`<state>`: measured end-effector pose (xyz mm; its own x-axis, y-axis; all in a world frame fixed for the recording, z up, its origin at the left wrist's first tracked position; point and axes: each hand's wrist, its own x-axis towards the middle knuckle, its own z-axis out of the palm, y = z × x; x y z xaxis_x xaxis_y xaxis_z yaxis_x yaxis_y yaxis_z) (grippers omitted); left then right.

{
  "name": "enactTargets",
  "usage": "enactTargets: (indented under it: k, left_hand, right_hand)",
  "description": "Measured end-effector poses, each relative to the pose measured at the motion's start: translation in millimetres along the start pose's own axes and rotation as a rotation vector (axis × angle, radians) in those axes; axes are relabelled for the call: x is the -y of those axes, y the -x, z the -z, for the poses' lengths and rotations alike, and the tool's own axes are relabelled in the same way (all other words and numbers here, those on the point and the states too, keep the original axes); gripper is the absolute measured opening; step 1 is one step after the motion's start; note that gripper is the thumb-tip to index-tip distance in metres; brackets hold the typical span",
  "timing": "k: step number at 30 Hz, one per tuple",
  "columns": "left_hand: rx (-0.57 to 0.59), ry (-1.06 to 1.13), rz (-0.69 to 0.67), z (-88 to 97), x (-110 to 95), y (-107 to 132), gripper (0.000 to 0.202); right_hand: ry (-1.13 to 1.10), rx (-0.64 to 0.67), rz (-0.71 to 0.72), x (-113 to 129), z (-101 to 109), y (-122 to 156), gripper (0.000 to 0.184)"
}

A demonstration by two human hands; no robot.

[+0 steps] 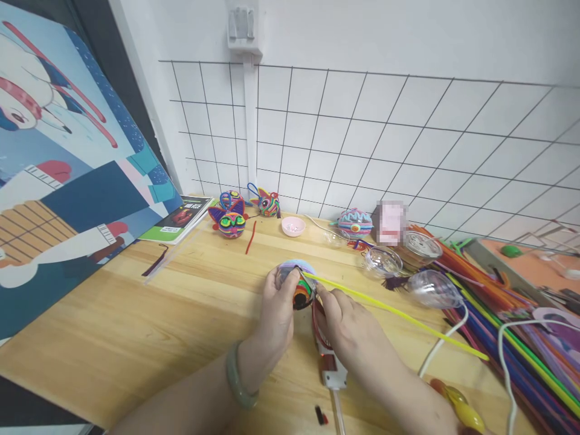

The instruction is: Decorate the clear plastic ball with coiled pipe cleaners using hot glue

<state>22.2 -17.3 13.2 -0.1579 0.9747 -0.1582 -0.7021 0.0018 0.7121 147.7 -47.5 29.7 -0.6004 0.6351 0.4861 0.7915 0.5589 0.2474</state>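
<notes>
Seemingly well along: near the middle of the wooden bench (pixel 172 314), the left hand (pixel 278 305) gripped a pipe-cleaner ball (pixel 301 289) already wound in several colours. The right hand (pixel 347 323) pinched a yellow pipe cleaner (pixel 399 313) against it, most of its length trailing unwound. Finished pipe-cleaner figures (pixel 230 219) stood at the far edge, and loose pipe cleaners (pixel 502 320) were heaped at the right. A gridded white wall (pixel 408 121) rose behind.

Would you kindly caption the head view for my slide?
Left hand holds a colourful ball; right hand presses a yellow pipe cleaner onto it, over a wooden table.
</notes>
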Motion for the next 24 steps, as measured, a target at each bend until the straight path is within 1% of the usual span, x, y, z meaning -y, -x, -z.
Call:
enactTargets:
  k: [3, 7, 11, 14, 17, 20, 24]
  left_hand:
    - [-0.004, -0.001, 0.003, 0.6, 1, 0, 0.036]
    - [-0.013, -0.02, 0.001, 0.5, 2, 0, 0.034]
    - [-0.019, -0.025, 0.011, 0.9, 2, -1, 0.033]
    - [-0.02, -0.018, 0.015, 1.0, 2, -1, 0.032]
    - [-0.021, -0.013, 0.008, 0.0, 1, -1, 0.031]
    - [0.003, -0.006, 0.002, -0.3, 0, 0, 0.029]
    - [0.017, -0.021, -0.031, 1.1, 0, -2, 0.027]
  right_hand:
    - [0.017, 0.008, 0.006, 0, 0, 0, 0.025]
    - [0.087, 0.053, 0.0, 1, 3, -1, 0.023]
    - [0.121, 0.082, 0.014, 1, 4, -2, 0.026]
    - [0.095, 0.097, -0.016, 2, 3, -4, 0.023]
    - [0.022, 0.089, -0.076, 2, 2, -7, 0.019]
    - [-0.027, 0.076, -0.124, 3, 3, -11, 0.018]
    - [-0.046, 0.093, -0.112, 4, 7, -15, 0.017]
